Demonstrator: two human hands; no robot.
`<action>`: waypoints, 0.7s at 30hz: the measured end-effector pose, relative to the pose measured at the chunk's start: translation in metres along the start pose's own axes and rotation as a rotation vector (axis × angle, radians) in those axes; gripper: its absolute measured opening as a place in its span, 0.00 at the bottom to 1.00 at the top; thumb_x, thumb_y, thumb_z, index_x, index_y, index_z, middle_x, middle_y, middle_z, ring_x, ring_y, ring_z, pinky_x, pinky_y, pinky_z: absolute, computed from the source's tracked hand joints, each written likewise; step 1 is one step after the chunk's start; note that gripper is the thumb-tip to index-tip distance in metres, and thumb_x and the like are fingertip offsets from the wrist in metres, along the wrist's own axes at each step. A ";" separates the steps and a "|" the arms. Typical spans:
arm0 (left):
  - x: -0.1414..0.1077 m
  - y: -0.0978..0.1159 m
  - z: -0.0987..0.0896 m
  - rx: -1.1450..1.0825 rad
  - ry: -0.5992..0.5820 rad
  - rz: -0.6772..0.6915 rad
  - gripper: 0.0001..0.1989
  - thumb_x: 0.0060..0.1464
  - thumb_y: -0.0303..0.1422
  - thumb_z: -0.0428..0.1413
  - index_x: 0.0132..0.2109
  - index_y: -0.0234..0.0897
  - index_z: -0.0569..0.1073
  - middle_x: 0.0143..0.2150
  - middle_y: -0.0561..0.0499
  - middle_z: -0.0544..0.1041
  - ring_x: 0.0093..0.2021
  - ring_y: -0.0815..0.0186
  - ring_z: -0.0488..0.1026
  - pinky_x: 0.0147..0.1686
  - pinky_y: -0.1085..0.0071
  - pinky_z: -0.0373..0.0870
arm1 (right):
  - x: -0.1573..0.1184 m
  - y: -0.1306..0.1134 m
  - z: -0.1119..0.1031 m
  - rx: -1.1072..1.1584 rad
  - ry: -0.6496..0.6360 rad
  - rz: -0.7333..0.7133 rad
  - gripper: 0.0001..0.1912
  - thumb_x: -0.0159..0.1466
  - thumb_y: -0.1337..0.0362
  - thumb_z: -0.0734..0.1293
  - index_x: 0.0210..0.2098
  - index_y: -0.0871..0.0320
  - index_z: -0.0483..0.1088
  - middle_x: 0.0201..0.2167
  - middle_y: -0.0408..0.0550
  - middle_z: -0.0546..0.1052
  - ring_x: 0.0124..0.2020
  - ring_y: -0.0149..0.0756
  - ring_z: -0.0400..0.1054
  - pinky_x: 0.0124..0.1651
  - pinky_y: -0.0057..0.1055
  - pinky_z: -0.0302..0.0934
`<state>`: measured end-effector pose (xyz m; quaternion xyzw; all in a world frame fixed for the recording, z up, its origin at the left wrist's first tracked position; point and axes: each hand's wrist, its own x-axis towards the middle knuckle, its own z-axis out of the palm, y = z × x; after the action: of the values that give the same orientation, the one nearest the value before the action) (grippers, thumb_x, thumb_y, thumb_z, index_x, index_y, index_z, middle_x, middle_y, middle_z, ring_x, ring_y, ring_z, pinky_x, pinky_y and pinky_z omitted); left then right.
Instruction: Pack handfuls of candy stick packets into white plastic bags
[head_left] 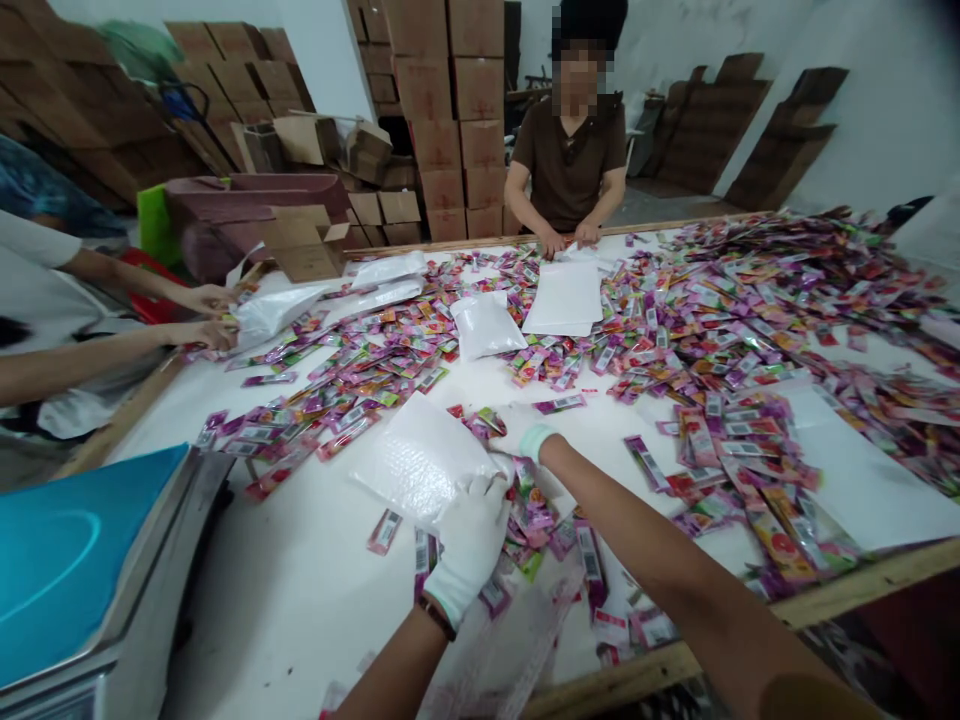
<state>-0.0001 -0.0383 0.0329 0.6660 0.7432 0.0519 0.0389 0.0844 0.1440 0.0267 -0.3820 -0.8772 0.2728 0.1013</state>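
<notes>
My left hand (pixel 471 540), in a white glove, grips the near right edge of a white plastic mailer bag (pixel 420 455). The bag lies puffed out on the table. My right hand (pixel 517 428), also gloved, is at the bag's right end, beside a few purple and green sachets (pixel 487 422); its fingers are blurred and partly hidden, so what they hold is unclear. More sachets (pixel 532 500) lie in a small heap between my two hands and under my right wrist.
Loose sachets (pixel 750 300) cover much of the white table (pixel 247 600). A blue-topped scale (pixel 82 560) stands at near left. Another filled bag (pixel 487 325) and flat white bags (pixel 564 298) lie mid-table. One person handles bags opposite; another's hands (pixel 210 315) hold a bag at left.
</notes>
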 end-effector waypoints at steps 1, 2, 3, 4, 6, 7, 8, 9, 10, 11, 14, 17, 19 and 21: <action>0.000 0.001 -0.001 0.005 -0.007 0.000 0.16 0.63 0.33 0.51 0.56 0.44 0.71 0.46 0.48 0.74 0.44 0.57 0.71 0.36 0.64 0.66 | 0.002 -0.005 0.002 0.014 0.007 0.007 0.17 0.66 0.55 0.67 0.49 0.61 0.71 0.47 0.51 0.75 0.45 0.39 0.71 0.48 0.41 0.68; 0.001 0.001 -0.002 0.010 -0.013 -0.001 0.16 0.63 0.33 0.51 0.56 0.43 0.71 0.46 0.48 0.74 0.44 0.57 0.71 0.36 0.64 0.66 | 0.004 -0.008 0.002 0.028 0.014 0.016 0.18 0.68 0.55 0.66 0.51 0.60 0.70 0.49 0.51 0.74 0.46 0.39 0.71 0.48 0.42 0.68; 0.002 0.001 -0.003 0.015 -0.016 0.001 0.16 0.63 0.33 0.50 0.56 0.43 0.71 0.46 0.48 0.74 0.44 0.57 0.71 0.36 0.64 0.66 | 0.004 -0.010 0.001 0.040 0.021 0.024 0.19 0.68 0.55 0.65 0.53 0.60 0.69 0.50 0.51 0.73 0.47 0.40 0.71 0.49 0.43 0.69; 0.003 0.002 -0.003 0.020 -0.017 0.006 0.16 0.63 0.33 0.50 0.56 0.43 0.71 0.46 0.48 0.74 0.45 0.57 0.71 0.36 0.64 0.66 | 0.004 -0.009 -0.001 0.051 0.029 0.034 0.19 0.68 0.56 0.65 0.54 0.60 0.68 0.51 0.52 0.73 0.47 0.40 0.71 0.49 0.43 0.69; 0.005 0.001 -0.003 0.026 -0.012 0.011 0.15 0.63 0.34 0.50 0.56 0.43 0.72 0.46 0.48 0.75 0.45 0.56 0.71 0.35 0.64 0.65 | 0.001 -0.002 -0.011 0.067 0.047 0.058 0.18 0.68 0.56 0.66 0.52 0.60 0.69 0.50 0.51 0.73 0.46 0.39 0.71 0.47 0.41 0.69; 0.006 0.001 -0.002 0.024 -0.008 0.012 0.15 0.64 0.35 0.50 0.56 0.43 0.72 0.45 0.48 0.75 0.44 0.56 0.71 0.34 0.64 0.65 | -0.004 0.003 -0.017 0.072 0.056 0.073 0.16 0.68 0.57 0.66 0.51 0.61 0.69 0.47 0.50 0.74 0.44 0.38 0.71 0.46 0.40 0.69; 0.006 0.000 -0.001 0.020 -0.002 0.012 0.15 0.64 0.35 0.49 0.55 0.43 0.72 0.45 0.48 0.75 0.44 0.56 0.72 0.34 0.64 0.65 | -0.010 0.010 -0.023 0.070 0.066 0.089 0.14 0.67 0.59 0.66 0.48 0.62 0.70 0.44 0.49 0.74 0.42 0.37 0.71 0.45 0.38 0.69; 0.007 0.000 0.000 0.016 0.005 0.013 0.15 0.64 0.35 0.49 0.55 0.43 0.72 0.45 0.48 0.75 0.43 0.57 0.72 0.33 0.64 0.65 | -0.018 0.017 -0.028 0.073 0.079 0.100 0.11 0.67 0.62 0.65 0.46 0.62 0.70 0.41 0.48 0.75 0.40 0.36 0.70 0.43 0.36 0.68; 0.007 -0.001 0.001 0.012 0.014 0.017 0.15 0.64 0.35 0.49 0.55 0.43 0.72 0.45 0.48 0.75 0.42 0.57 0.72 0.33 0.64 0.65 | -0.029 0.023 -0.032 0.089 0.097 0.109 0.09 0.66 0.65 0.65 0.44 0.63 0.70 0.39 0.47 0.75 0.38 0.35 0.70 0.42 0.34 0.67; 0.008 -0.001 0.002 0.009 0.024 0.024 0.15 0.64 0.35 0.49 0.54 0.43 0.72 0.45 0.48 0.75 0.42 0.57 0.72 0.33 0.64 0.65 | -0.041 0.028 -0.033 0.115 0.121 0.124 0.07 0.65 0.67 0.64 0.42 0.62 0.69 0.36 0.46 0.75 0.37 0.35 0.69 0.40 0.32 0.65; 0.007 0.000 0.003 0.002 0.047 0.042 0.14 0.64 0.34 0.49 0.54 0.42 0.72 0.44 0.48 0.75 0.43 0.56 0.72 0.34 0.64 0.65 | -0.084 0.027 -0.016 0.208 0.170 0.239 0.08 0.63 0.64 0.63 0.40 0.60 0.68 0.31 0.45 0.74 0.33 0.35 0.68 0.35 0.30 0.61; 0.008 0.001 0.004 0.005 0.043 0.036 0.15 0.64 0.34 0.48 0.55 0.42 0.72 0.45 0.47 0.75 0.45 0.56 0.72 0.34 0.65 0.65 | -0.115 0.010 0.014 0.140 0.120 0.350 0.13 0.62 0.57 0.64 0.42 0.59 0.67 0.32 0.50 0.76 0.31 0.40 0.69 0.34 0.33 0.59; 0.009 0.001 0.004 -0.005 0.036 0.021 0.16 0.65 0.35 0.48 0.55 0.42 0.72 0.45 0.46 0.76 0.45 0.56 0.72 0.34 0.66 0.65 | -0.124 -0.001 0.026 0.083 0.082 0.362 0.14 0.63 0.58 0.62 0.45 0.59 0.67 0.34 0.53 0.77 0.33 0.43 0.71 0.36 0.35 0.60; 0.011 -0.001 0.006 -0.063 0.036 0.003 0.16 0.64 0.35 0.48 0.55 0.43 0.73 0.46 0.47 0.76 0.44 0.58 0.73 0.36 0.66 0.67 | -0.126 -0.004 0.027 0.088 0.111 0.373 0.15 0.65 0.61 0.60 0.49 0.60 0.67 0.36 0.55 0.78 0.36 0.45 0.73 0.39 0.36 0.61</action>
<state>-0.0019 -0.0273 0.0269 0.6646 0.7407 0.0870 0.0464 0.1587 0.0398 0.0106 -0.5476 -0.7714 0.3037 0.1137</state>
